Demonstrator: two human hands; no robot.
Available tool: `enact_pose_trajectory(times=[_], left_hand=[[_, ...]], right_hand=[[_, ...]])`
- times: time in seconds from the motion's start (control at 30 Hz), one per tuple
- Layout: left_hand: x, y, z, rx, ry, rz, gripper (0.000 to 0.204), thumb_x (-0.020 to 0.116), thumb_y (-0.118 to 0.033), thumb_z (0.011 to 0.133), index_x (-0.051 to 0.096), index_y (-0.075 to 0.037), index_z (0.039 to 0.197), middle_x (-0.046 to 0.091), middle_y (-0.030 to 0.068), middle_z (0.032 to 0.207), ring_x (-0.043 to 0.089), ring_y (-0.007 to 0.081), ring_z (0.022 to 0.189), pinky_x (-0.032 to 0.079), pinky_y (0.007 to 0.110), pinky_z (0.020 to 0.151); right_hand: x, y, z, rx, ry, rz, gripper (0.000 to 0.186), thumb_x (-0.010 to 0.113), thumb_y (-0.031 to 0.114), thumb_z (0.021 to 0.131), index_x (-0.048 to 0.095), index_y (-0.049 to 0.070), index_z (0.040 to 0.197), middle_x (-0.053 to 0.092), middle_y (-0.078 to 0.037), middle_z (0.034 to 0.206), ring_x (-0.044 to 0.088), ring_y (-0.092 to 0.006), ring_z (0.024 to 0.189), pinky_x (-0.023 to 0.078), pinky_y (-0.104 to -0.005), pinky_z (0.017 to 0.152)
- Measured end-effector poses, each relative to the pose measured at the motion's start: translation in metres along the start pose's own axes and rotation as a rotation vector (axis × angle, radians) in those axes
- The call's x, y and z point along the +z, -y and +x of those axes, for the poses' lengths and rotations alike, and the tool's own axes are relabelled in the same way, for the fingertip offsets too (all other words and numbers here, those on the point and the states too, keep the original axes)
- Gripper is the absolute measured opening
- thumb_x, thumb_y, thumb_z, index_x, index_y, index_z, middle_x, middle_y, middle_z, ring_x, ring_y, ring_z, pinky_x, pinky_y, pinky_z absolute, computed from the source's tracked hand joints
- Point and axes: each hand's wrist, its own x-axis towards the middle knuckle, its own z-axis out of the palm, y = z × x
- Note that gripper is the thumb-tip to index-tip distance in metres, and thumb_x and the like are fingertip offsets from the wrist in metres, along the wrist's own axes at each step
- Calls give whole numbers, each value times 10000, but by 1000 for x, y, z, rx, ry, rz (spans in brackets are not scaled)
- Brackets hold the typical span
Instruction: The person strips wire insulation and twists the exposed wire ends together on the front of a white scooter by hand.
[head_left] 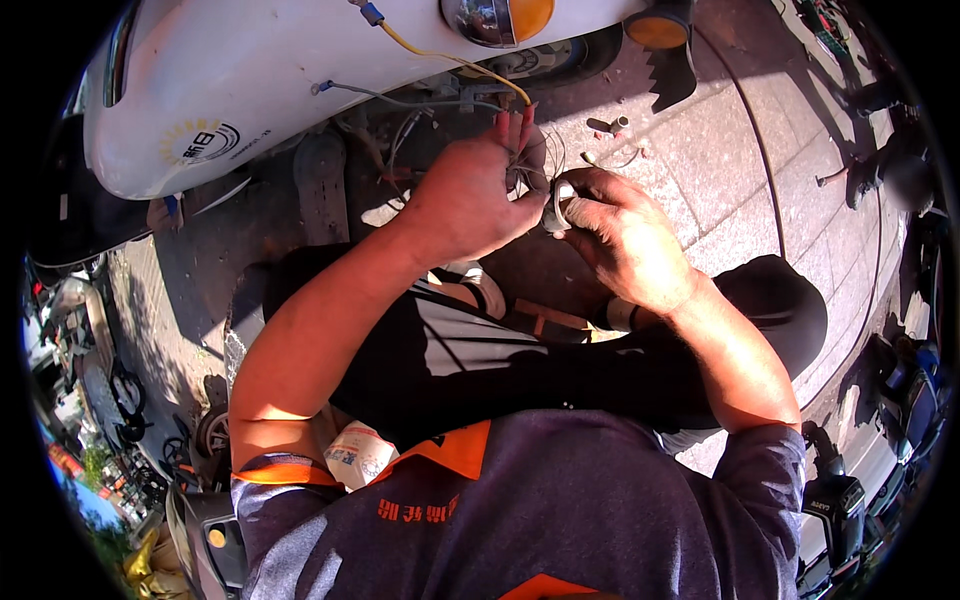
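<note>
My left hand (470, 200) is closed around a bundle of thin wires (530, 172) below the white scooter body (280, 70). Red-sheathed wire ends (527, 118) stick up past its fingers. A yellow wire (430, 52) and a grey wire (410, 103), both with blue-sleeved terminals at their far ends, run to that spot. Close beside it, my right hand (635, 240) pinches a small pale grey ring-shaped roll (562, 208), which looks like tape. The fingertips partly hide the roll and the bundle.
An orange-and-clear lamp (497, 18), an orange lens (656, 32) and a black mudflap (673, 75) hang at the scooter's edge. Small loose parts (618, 126) lie on the pavement. A dark cable (757, 130) crosses the paving at right. Parked two-wheelers (845, 510) stand around.
</note>
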Motion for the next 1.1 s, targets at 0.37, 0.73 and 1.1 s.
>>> enact_pose_trajectory(times=[0.37, 0.73, 1.1], left_hand=[[13, 13, -1, 7, -60, -32, 236, 711, -99, 892, 543, -47, 1048, 612, 32, 916, 587, 124, 819, 495, 291, 811], [-11, -2, 4, -170, 85, -513, 265, 708, -60, 920, 544, -36, 1127, 619, 15, 973, 586, 75, 915, 495, 259, 793], [-8, 4, 2, -229, 76, -695, 203, 709, -207, 1007, 620, -56, 1110, 622, -26, 813, 492, 30, 678, 384, 224, 596]], right_hand=[[0, -5, -1, -39, -39, 43, 407, 783, -3, 778, 727, 69, 1174, 680, -164, 1347, 673, -390, 1171, 587, -468, 954], [7, -8, -2, 51, -150, 247, 360, 760, -70, 789, 742, 65, 1122, 657, -193, 1366, 625, -424, 1209, 518, -461, 1028], [16, -15, 7, -42, -245, 156, 307, 749, -109, 750, 776, 67, 1000, 714, -200, 1218, 694, -400, 1086, 571, -440, 886]])
